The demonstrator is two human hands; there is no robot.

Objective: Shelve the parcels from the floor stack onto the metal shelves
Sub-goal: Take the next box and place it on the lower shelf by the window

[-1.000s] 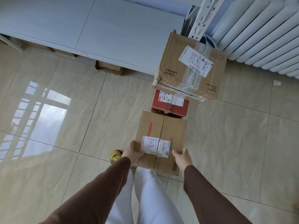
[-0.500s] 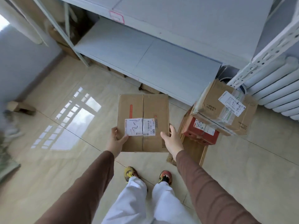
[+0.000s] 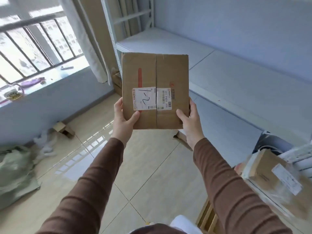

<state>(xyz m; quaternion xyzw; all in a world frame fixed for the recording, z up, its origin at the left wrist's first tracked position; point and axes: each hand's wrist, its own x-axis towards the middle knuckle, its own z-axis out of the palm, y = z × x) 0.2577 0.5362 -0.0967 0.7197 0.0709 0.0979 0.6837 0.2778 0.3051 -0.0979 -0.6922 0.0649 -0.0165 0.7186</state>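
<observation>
A brown cardboard parcel [image 3: 168,73] with a red stripe and a white label marked "1-2" is held up in front of me, top face toward the camera. My left hand [image 3: 123,119] grips its lower left edge and my right hand [image 3: 190,122] its lower right edge. Behind it stand the white metal shelves [image 3: 236,78], with bare boards at two levels. The floor stack's top parcel [image 3: 276,181], brown with clear tape and a label, shows blurred at the lower right.
A barred window with a cluttered sill [image 3: 33,81] and a curtain [image 3: 91,48] fill the left. A green sack [image 3: 15,173] and cardboard scraps [image 3: 63,129] lie on the tiled floor by the left wall. More cardboard leans beside the shelf upright [image 3: 116,80].
I have lifted the parcel from the floor stack up to chest height and turned left toward the shelves. The stack has slid to the lower right of view.
</observation>
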